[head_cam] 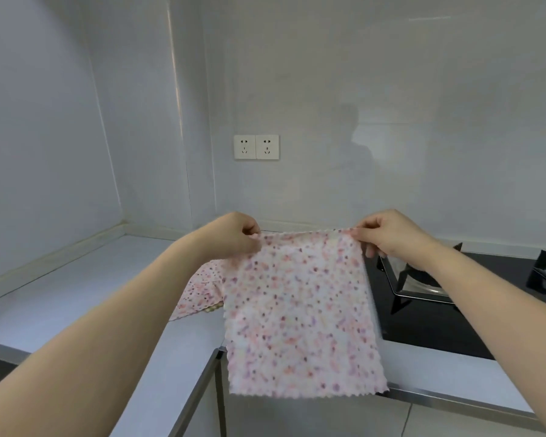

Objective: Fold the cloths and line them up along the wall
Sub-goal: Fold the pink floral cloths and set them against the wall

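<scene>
You hold the floral cloth [300, 313] up in the air by its two top corners, spread flat and hanging straight down, facing you. Its print is small pink, orange and purple specks on white; the edges are pinked in a zigzag. The lower hem hangs in front of the counter's front edge, off the surface.

Your left hand [234, 234] pinches the top corner at 10 o'clock of the cloth, fingers curled, thumb and forefinger clamped on the fabric. Your right hand [391, 234] pinches the top corner at 2 o'clock in the same way, fingers curled over the hem. Both forearms reach in from the lower corners of the view.

A second floral cloth [199, 291] of the same print lies crumpled on the countertop [76, 298], at 9 o'clock of the held one and partly hidden behind it and your left wrist.

At 3 o'clock of the held cloth sits a black glass gas hob [429, 323] with a pan support [420, 279] just beside your right hand. On the back wall [391, 89], at 12 o'clock of your left hand, is a double wall socket [256, 147]. A faint reflection of a person shows on the wall's gloss.
</scene>
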`<action>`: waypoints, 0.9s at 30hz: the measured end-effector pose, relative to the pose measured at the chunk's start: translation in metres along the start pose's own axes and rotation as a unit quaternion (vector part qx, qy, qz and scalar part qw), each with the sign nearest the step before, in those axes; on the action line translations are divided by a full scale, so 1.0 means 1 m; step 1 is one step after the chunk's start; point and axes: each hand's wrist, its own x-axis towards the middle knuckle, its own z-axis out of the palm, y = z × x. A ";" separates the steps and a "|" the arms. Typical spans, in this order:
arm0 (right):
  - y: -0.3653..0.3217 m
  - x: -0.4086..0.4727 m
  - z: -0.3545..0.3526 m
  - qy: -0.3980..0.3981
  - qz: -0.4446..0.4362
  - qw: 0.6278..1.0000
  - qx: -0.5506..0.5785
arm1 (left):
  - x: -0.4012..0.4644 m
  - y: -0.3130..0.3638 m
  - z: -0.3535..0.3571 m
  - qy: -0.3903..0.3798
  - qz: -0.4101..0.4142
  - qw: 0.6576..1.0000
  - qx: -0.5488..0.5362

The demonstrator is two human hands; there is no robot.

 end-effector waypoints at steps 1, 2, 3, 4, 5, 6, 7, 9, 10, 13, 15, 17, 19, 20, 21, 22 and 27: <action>0.008 0.008 0.007 0.011 -0.001 1.000 -0.023 | 0.011 -0.007 0.009 0.012 -0.001 1.000 0.010; 0.017 0.017 0.014 0.024 0.001 0.999 -0.035 | 0.022 -0.013 0.018 0.024 -0.002 1.000 0.017; 0.024 0.025 0.022 0.037 0.002 0.999 -0.036 | 0.032 -0.020 0.027 0.037 -0.006 0.999 0.019; 0.032 0.032 0.030 0.049 0.001 0.998 -0.031 | 0.041 -0.027 0.037 0.051 -0.012 0.999 0.016; 0.041 0.040 0.038 0.060 -0.004 0.998 -0.023 | 0.050 -0.034 0.046 0.066 -0.017 0.998 0.013; 0.049 0.046 0.045 0.070 -0.015 0.997 -0.014 | 0.058 -0.041 0.055 0.079 -0.021 0.997 0.011; 0.058 0.052 0.052 0.074 -0.026 0.997 -0.012 | 0.064 -0.048 0.063 0.087 -0.023 0.996 0.012; 0.072 0.060 0.062 0.070 -0.054 0.995 -0.042 | 0.070 -0.058 0.075 0.099 -0.015 0.994 0.037; 0.079 0.061 0.067 0.062 -0.067 0.993 -0.069 | 0.070 -0.061 0.080 0.107 -0.003 0.992 0.062; 0.097 0.046 0.075 0.020 -0.102 0.984 -0.146 | 0.053 -0.072 0.096 0.119 0.065 0.986 0.097; 0.110 0.027 0.081 -0.018 -0.115 0.976 -0.183 | 0.033 -0.081 0.106 0.087 0.121 0.984 0.102; 0.122 0.006 0.086 -0.049 -0.120 0.968 -0.217 | 0.013 -0.091 0.119 0.050 0.171 0.977 0.115; 0.131 -0.012 0.093 -0.079 -0.127 0.953 -0.262 | -0.004 -0.100 0.131 0.024 0.207 0.967 0.145; 0.134 -0.020 0.096 -0.089 -0.134 0.946 -0.282 | -0.011 -0.103 0.135 0.011 0.216 0.963 0.161; 0.137 -0.026 0.099 -0.095 -0.143 0.940 -0.296 | -0.017 -0.105 0.140 -0.003 0.219 0.960 0.174; 0.139 -0.032 0.102 -0.097 -0.158 0.935 -0.302 | -0.021 -0.107 0.143 -0.012 0.221 0.958 0.183; 0.145 -0.043 0.109 -0.103 -0.164 0.939 -0.284 | -0.029 -0.106 0.145 -0.012 0.208 0.959 0.193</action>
